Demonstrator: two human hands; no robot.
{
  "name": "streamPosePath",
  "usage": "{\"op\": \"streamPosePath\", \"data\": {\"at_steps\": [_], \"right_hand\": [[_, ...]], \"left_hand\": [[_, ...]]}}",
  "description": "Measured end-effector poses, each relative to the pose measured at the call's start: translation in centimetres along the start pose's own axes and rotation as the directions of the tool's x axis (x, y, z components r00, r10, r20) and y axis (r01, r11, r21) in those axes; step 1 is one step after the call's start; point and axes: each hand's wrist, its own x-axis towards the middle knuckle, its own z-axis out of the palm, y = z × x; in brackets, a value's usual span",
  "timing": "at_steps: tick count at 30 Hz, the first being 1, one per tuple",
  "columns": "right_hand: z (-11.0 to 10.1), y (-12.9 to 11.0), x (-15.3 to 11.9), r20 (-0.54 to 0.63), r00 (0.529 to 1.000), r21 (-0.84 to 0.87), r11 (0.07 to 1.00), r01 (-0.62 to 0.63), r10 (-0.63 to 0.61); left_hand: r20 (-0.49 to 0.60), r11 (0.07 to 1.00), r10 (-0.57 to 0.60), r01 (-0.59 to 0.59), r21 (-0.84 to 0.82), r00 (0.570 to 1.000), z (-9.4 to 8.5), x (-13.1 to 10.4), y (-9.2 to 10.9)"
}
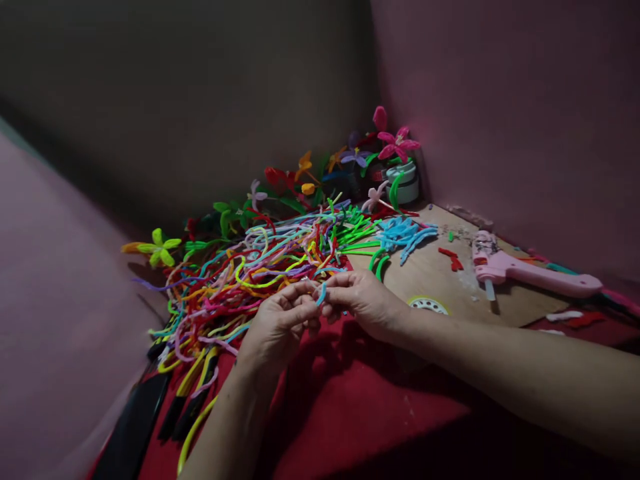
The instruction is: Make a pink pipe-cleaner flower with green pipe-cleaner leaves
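Observation:
A short light-blue pipe cleaner (323, 294) is bent in a curve between my two hands. My left hand (283, 320) pinches it from the left side, thumb against fingers. From the right, my right hand (363, 301) grips it with thumb and fingertips, almost touching the left. Just behind the hands lies a big tangled heap of pipe cleaners (270, 260) in many colours. A bunch of blue pipe cleaner pieces (405, 233) rests on the brown board, beside several green pieces (357, 230).
On the brown board (460, 293) at the right stands a pink glue gun (535, 270). A white reel (427, 306) lies by my right forearm. Pipe cleaner flowers (399, 143) line the back wall. Red cloth (370, 393) covers the table; a black flat object (133, 427) is at left.

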Motion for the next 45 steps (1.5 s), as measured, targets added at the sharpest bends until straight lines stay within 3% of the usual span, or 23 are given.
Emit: {"op": "streamPosePath", "data": {"at_steps": [8,17,22,26,28,30,33,36,40,45], "right_hand": [[0.2,-0.2,-0.1,0.042,0.998,-0.142,0.989,-0.038,0.044],[0.1,-0.2,-0.2,0.062,0.997,-0.383,0.922,0.057,-0.035],[0.2,-0.2,-0.2,0.089,0.996,-0.254,0.967,0.004,0.020],[0.3,0.0,-0.2,0.018,0.986,-0.085,0.983,-0.161,0.163],[0.3,0.1,-0.1,-0.004,0.972,-0.023,0.971,-0.236,0.236],[0.2,0.1,-0.1,-0.025,0.959,0.008,0.959,-0.283,0.283],[0.0,0.2,-0.1,-0.042,0.952,0.034,0.952,-0.303,0.305],[0.0,0.3,-0.1,-0.040,0.950,0.052,0.950,-0.309,0.311],[-0.1,0.1,0.0,-0.033,0.924,0.086,0.922,-0.377,0.381],[-0.1,-0.1,0.0,-0.002,0.925,0.153,0.914,-0.375,0.380]], "left_hand": [[-0.025,0.998,-0.028,0.026,-0.063,0.999,-0.3,-0.1,-0.8],[-0.144,0.992,-0.049,0.031,-0.123,0.988,0.2,-0.1,-1.3],[-0.212,0.994,0.073,-0.088,-0.061,0.974,0.5,-0.3,-1.5],[-0.276,0.969,0.215,-0.169,0.181,0.937,0.7,-0.6,-1.5],[-0.271,0.911,0.311,-0.205,0.357,0.911,0.7,-0.7,-1.6],[-0.232,0.797,0.440,-0.258,0.546,0.867,0.8,-0.7,-1.8],[-0.076,0.519,0.641,-0.358,0.776,0.764,0.8,-0.8,-2.2],[0.092,0.255,0.721,-0.386,0.886,0.686,0.7,-0.8,-2.6],[0.210,0.059,0.704,-0.350,0.935,0.678,0.5,-0.9,-2.6],[0.268,-0.005,0.649,-0.348,0.938,0.712,0.5,-1.0,-2.3]]}}
